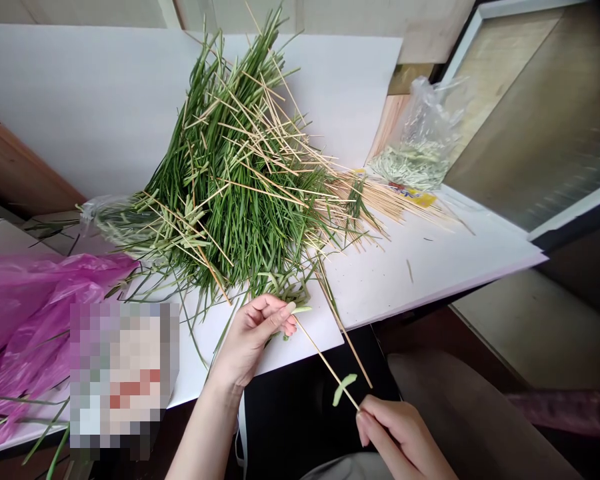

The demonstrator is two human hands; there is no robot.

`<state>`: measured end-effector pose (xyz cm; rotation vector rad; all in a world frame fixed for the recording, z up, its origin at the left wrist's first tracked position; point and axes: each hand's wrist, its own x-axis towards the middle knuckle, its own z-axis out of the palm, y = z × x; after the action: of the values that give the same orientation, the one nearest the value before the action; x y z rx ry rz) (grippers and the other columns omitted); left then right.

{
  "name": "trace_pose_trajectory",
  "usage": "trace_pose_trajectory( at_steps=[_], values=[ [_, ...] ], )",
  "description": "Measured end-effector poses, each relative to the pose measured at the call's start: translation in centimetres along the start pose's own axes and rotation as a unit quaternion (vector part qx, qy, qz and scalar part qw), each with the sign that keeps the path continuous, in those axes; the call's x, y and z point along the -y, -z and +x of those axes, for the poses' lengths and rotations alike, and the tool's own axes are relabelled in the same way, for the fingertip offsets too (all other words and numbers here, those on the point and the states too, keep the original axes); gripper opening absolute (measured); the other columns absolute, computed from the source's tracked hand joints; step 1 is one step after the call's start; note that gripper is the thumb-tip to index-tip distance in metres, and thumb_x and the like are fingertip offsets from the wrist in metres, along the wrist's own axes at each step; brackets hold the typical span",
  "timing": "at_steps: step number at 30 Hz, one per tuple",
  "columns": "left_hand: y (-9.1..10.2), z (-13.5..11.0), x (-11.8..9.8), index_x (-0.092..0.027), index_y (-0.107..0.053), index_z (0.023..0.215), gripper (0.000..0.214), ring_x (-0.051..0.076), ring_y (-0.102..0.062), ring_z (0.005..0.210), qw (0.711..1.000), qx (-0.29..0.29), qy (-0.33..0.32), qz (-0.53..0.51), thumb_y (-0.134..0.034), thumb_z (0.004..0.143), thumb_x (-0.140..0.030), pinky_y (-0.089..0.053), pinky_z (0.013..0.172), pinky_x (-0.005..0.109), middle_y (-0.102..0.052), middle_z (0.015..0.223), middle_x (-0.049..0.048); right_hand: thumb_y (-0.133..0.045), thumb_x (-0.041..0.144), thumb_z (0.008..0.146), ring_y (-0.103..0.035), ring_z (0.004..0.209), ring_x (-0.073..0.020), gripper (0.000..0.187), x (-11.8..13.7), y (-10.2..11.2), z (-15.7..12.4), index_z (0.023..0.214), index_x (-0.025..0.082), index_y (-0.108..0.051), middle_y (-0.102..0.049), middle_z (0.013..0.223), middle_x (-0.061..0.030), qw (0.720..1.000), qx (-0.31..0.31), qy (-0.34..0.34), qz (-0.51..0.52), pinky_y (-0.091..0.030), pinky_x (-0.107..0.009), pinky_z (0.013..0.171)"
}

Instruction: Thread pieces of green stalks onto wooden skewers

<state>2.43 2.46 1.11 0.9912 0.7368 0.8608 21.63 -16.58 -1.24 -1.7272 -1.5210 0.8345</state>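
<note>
Item one: a single thin wooden stick (325, 360), held at a slant over the edge of a white board (405, 267), its lower end pinched by the closed fingers (367, 420) of the right hand (400, 433). Its upper end reaches the left hand (253, 340), whose fingers curl inward while the thumb presses forward on a pale green sliver (301, 309) at the stick's tip (whether the thumb also bears on the wood is too small to tell). One green leaf fragment (343, 389) hangs from the shaft, partway between the hands. Handling note, as a judgement: a close pinch at the tip and a straight, steady line between the hands looks soundest, since sideways force could bend or snap wood this thin. Count of the rest: two hands; one second loose stick (353, 343) just right of the first, its end past the board's edge; one heap of green blades and pale sticks (235, 180), too many to count; one bundle of bare sticks (380, 200), uncounted; one clear plastic bag (420, 140) of pale green pieces; one more clear bag (105, 217) at the heap's left end; one magenta plastic bag (35, 313); one pixelated patch (125, 380) hiding what lies beneath; one wooden counter (15, 167), under the board.
</note>
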Motion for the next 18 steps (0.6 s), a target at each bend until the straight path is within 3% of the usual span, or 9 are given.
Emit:
trace_pose_trajectory(
  at_steps=[5, 18],
  values=[
    [-0.01, -0.03, 0.1, -0.016, -0.083, 0.093, 0.022, 0.012, -0.071, 0.066, 1.0, 0.007, 0.002, 0.013, -0.088, 0.083, -0.035, -0.058, 0.07, 0.023, -0.08, 0.075, 0.0042, -0.038, 0.054, 0.111, -0.06, 0.056, -0.0159, 0.057, 0.0, -0.01, 0.05, 0.067, 0.023, -0.056, -0.062, 0.062, 0.0002, 1.0, -0.005, 0.005, 0.012, -0.048, -0.022, 0.057],
    [-0.16, 0.12, 0.12, -0.015, -0.082, 0.089, 0.022, 0.013, -0.075, 0.069, 1.0, 0.02, 0.006, 0.007, -0.087, 0.084, -0.036, -0.059, 0.071, 0.022, -0.081, 0.076, 0.0055, -0.039, 0.053, 0.11, -0.058, 0.056, -0.0162, 0.053, -0.22, -0.13, -0.2, 0.069, 0.023, -0.054, -0.059, 0.063, 0.0004, 1.0, -0.01, -0.011, 0.022, -0.047, -0.023, 0.057]
  ],
)
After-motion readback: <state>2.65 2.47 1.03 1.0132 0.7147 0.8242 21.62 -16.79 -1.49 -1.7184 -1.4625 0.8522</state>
